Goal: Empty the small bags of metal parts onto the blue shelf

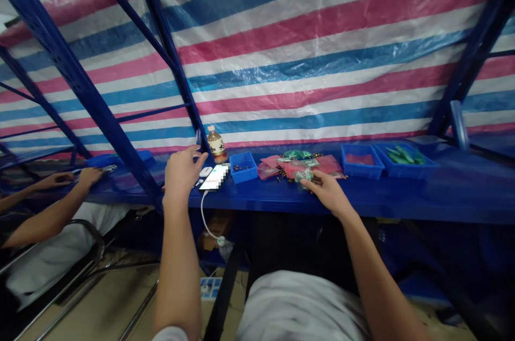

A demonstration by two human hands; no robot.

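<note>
My left hand (182,169) reaches forward over the blue bench (402,196), fingers curled, its fingertips right by a phone (214,176) with a lit screen and a small white object (205,171). Whether it holds anything is unclear. My right hand (326,188) rests on the bench and pinches a small clear bag (304,177) of green parts. Just beyond it lie several pink and green bags (298,164) and scattered small dark parts.
A small blue bin (243,167) and a drink bottle (216,144) stand behind the phone. Two more blue bins (361,161) (403,158) sit at the right. A white cable (206,220) hangs from the phone. Another person's hands (76,176) work at the left beyond a blue rack post (100,110).
</note>
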